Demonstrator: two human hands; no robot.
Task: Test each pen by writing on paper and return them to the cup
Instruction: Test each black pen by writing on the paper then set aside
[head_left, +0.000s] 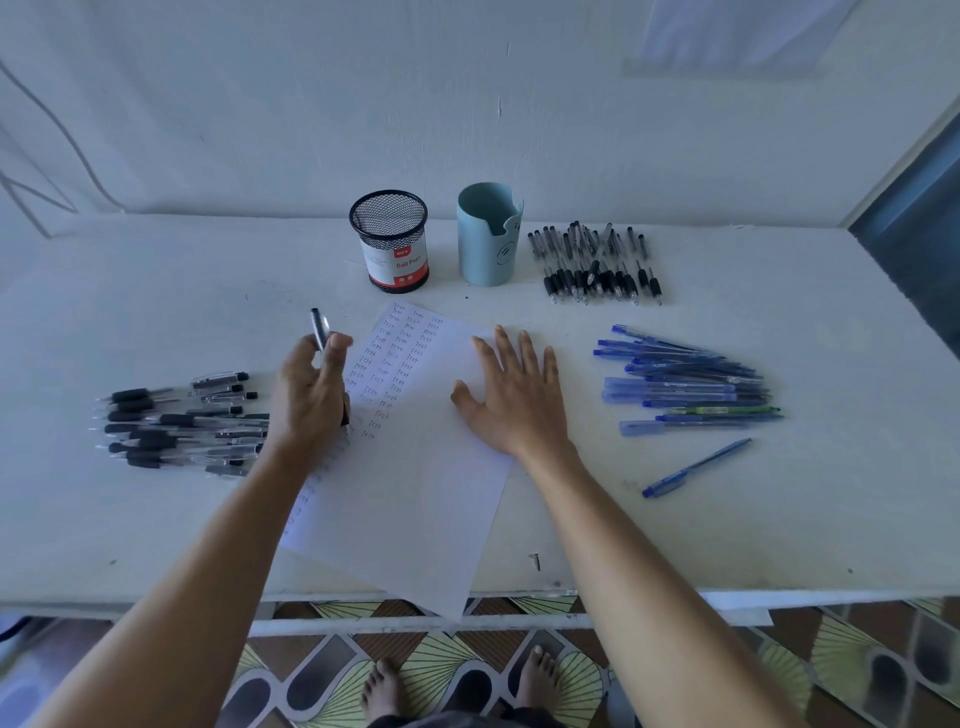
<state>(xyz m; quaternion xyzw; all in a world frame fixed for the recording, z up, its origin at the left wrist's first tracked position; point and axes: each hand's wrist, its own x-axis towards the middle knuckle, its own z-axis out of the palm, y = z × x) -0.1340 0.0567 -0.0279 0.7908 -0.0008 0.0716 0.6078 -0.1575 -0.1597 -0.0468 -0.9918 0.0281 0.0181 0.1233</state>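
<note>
L hand (311, 384) w/ pen (320, 328)

**Table surface: contents**

White table (208, 291). Centre: sheet of paper (415, 493), tilted, one corner overhanging the front edge, with columns of handwriting on its left half. Back centre: black mesh cup (392, 244) and pale blue cup (487, 244), both upright, side by side, not touching. Back right: heap of black pens (597, 265). Right: heap of blue pens (685, 384), with one blue pen (696, 467) lying alone nearer the front. Left: second heap of black pens (171, 421), beside the paper.
</note>
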